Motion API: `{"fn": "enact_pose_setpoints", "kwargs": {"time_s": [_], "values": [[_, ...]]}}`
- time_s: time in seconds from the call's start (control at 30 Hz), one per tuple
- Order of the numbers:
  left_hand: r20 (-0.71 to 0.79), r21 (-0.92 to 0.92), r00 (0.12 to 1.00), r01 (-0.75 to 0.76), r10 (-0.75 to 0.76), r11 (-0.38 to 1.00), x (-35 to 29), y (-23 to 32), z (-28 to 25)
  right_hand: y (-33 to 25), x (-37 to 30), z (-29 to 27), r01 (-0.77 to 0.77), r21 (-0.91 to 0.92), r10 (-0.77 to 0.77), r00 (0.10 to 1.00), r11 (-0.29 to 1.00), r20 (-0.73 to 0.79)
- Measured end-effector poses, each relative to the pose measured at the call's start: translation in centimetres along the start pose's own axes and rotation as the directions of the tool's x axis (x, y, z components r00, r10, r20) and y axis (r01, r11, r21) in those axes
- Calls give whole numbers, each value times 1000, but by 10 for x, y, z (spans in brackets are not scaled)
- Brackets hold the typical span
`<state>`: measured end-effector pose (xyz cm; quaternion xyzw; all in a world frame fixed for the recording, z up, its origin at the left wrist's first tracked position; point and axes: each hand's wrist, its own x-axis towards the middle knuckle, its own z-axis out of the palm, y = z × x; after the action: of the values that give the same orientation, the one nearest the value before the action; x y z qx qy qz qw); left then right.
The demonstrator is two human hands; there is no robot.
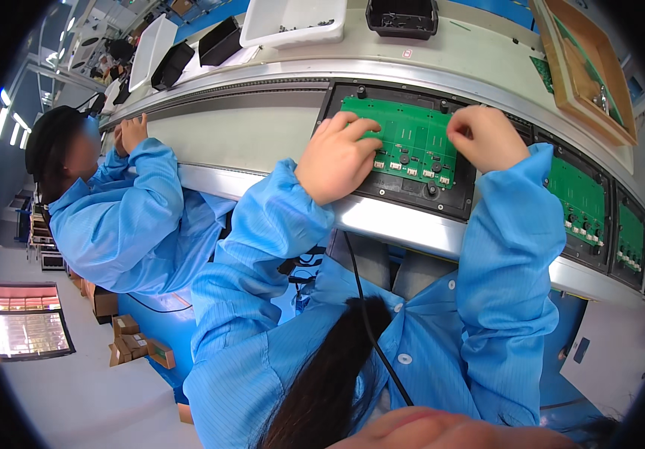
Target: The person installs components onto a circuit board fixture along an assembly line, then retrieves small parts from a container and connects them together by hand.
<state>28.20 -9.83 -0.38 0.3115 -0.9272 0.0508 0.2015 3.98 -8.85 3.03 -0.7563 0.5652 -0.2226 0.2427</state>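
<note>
In front of me a green circuit board (407, 133) lies in a black carrier frame (453, 196) on the line. White connectors and round black parts sit along the board's near side. My left hand (339, 156) rests over the board's left end, its fingers spread and bent onto the surface. At the right edge of the board is my right hand (489, 138), with thumb and fingertips pinched together. Whether something small is between those fingertips I cannot make out.
More boards in black carriers (578, 196) line up to the right. Beyond the line stand a white bin (292, 24) with small dark parts, a black bin (402, 19) and a wooden tray (584, 67). At left, a co-worker in a blue smock (124, 217) sits at the line.
</note>
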Motion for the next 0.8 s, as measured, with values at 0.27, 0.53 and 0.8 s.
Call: {"fn": "enact_pose_setpoints", "kwargs": {"time_s": [0.27,0.53,0.8], "values": [[60,-24,998,3,-1,1000,-2,0,1,8,7,14,-63,-284,111,981,957,157],[-238,-238,966,42,-100,970,12,-22,-12,10,7,19,-5,-249,58,977,968,205],[-376,-469,850,169,-369,867,39,-92,6,9,11,14,-4,-261,63,974,965,216]]}}
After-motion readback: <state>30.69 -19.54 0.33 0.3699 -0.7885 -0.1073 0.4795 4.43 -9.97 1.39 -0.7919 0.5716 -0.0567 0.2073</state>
